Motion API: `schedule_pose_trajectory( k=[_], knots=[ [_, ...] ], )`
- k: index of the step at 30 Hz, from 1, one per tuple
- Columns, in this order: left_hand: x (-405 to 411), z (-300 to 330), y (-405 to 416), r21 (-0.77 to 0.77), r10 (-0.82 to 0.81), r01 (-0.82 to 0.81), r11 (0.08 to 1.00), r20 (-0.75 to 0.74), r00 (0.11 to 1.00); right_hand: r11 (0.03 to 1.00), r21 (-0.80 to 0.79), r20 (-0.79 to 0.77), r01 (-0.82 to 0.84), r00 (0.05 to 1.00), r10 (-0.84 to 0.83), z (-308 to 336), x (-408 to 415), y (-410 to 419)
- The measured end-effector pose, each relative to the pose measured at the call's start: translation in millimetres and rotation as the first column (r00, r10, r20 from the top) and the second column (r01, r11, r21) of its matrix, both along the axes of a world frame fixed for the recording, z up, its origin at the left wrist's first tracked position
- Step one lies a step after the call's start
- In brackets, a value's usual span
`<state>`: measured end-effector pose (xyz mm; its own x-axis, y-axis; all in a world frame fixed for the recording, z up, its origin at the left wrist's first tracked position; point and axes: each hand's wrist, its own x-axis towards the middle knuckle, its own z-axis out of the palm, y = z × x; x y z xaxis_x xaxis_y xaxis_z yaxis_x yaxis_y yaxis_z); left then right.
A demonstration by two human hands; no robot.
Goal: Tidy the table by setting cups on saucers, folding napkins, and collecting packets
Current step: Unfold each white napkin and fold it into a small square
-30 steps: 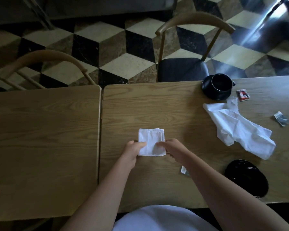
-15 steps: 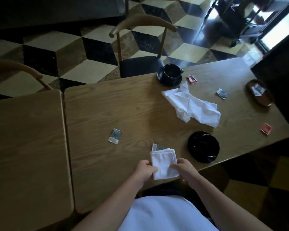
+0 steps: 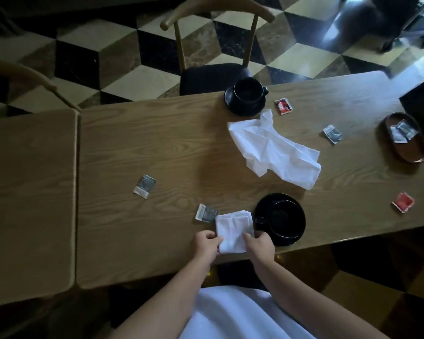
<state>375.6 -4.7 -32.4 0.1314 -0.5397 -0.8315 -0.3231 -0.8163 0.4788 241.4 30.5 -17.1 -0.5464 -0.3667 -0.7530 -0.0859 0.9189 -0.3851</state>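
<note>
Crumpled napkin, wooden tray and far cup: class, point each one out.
Crumpled napkin [image 3: 277, 149]: head view, middle of the cloth.
Wooden tray [image 3: 413, 154]: head view, bare floor.
Far cup [image 3: 246, 90]: head view, dark inside.

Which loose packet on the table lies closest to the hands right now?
The grey packet tucked against the folded napkin's far left corner, just beyond the left hand. The other loose packets lie well away.
</note>
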Motion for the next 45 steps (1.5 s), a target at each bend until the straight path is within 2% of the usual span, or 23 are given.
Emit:
schedule_pose_trajectory(
  k=[6,9,12,14,15,17,19,21,22,28,30,32,35,37,40,42,45],
  knots=[
    [-4,-11,5,0.014,0.107,-0.108,0.994,0.058,0.993,0.989,-0.010,0.033,-0.150,0.988,0.150,-4,-4,8],
    [-2,-14,4,0.020,0.139,-0.141,0.990,0.057,0.989,0.956,-0.023,0.049,-0.293,0.955,0.294,1,-15,11],
    [0,-14,-7,-0.019,0.247,-0.247,0.969,0.079,0.966,0.874,-0.118,-0.089,-0.472,0.881,0.464,7,-23,16],
    [-1,-12,-18,-0.039,0.317,-0.315,0.948,0.091,0.944,0.777,-0.198,-0.224,-0.598,0.799,0.558,10,-22,16],
    [-2,-11,-24,-0.048,0.339,-0.336,0.941,0.093,0.936,0.694,-0.231,-0.281,-0.682,0.730,0.623,10,-20,14],
    [-6,-10,-35,-0.060,0.356,-0.352,0.934,0.095,0.930,0.488,-0.219,-0.355,-0.845,0.535,0.766,7,-17,8],
    [-9,-9,-43,-0.057,0.354,-0.350,0.935,0.093,0.931,0.344,-0.136,-0.362,-0.929,0.370,0.856,3,-17,0],
    [-11,-11,-49,-0.049,0.349,-0.346,0.937,0.090,0.933,0.271,-0.070,-0.355,-0.960,0.278,0.893,-1,-18,-6],
    [-11,-12,-52,-0.045,0.346,-0.343,0.938,0.095,0.934,0.264,-0.058,-0.350,-0.963,0.267,0.898,-3,-19,-8],
    [-3,-15,-58,-0.035,0.319,-0.317,0.948,0.144,0.937,0.355,-0.064,-0.234,-0.933,0.360,0.903,-5,-19,-21],
    [1,-14,-57,-0.072,0.331,-0.323,0.944,0.175,0.927,0.407,-0.092,-0.165,-0.909,0.417,0.894,-1,-22,-32],
    [-2,-10,-58,-0.135,0.314,-0.292,0.947,0.196,0.929,0.557,-0.183,-0.144,-0.810,0.582,0.800,9,-32,-52],
    [-24,1,-69,-0.209,0.222,-0.188,0.960,0.155,0.963,0.800,-0.323,-0.145,-0.506,0.862,0.486,21,-67,-92],
    [-47,11,-85,-0.226,0.151,-0.129,0.966,0.085,0.985,0.873,-0.343,-0.177,-0.347,0.937,0.302,23,-99,-119],
    [-84,26,-113,-0.224,0.047,-0.047,0.974,-0.005,0.999,0.893,-0.303,-0.368,-0.333,0.905,0.212,18,-150,-151],
    [-108,35,-130,-0.210,0.002,-0.017,0.978,-0.072,0.997,0.878,-0.235,-0.460,-0.418,0.843,0.279,15,-181,-168],
    [-137,47,-149,-0.161,-0.070,0.047,0.986,-0.140,0.988,0.829,-0.103,-0.443,-0.549,0.772,0.456,10,-208,-189]
  ],
)
